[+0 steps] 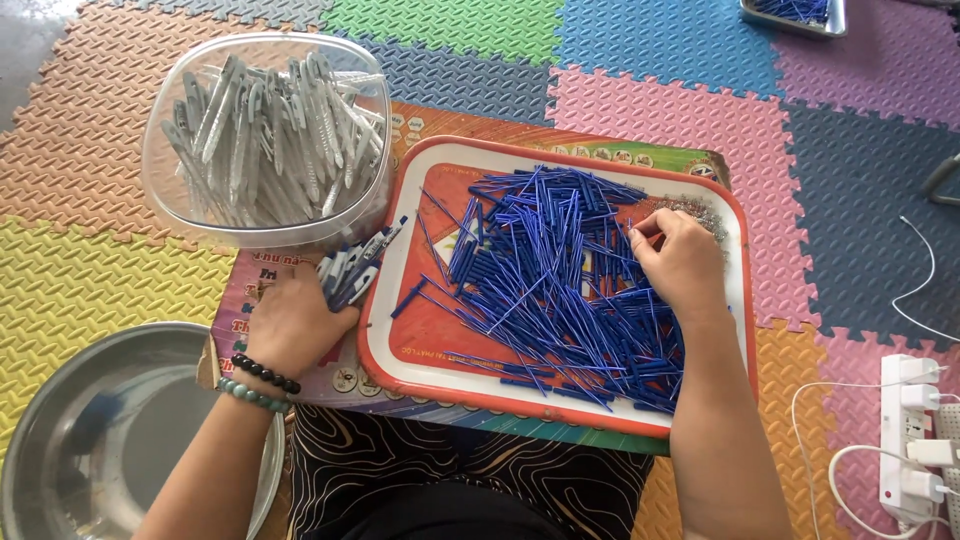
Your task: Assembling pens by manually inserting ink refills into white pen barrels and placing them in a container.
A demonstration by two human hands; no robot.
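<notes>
Foam puzzle-mat floor point(120, 150); on it clear tub point(180, 215), steel bowl point(60, 420), power strip point(905, 440), second tray point(790, 18).

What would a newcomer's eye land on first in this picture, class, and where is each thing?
First comes the heap of thin blue sticks spread across the red-rimmed tray at centre, with the right hand picking at its far edge. At upper left stands a clear tub crammed with grey plastic pieces, and the left hand below it grips a small bunch of blue-and-grey parts.
</notes>
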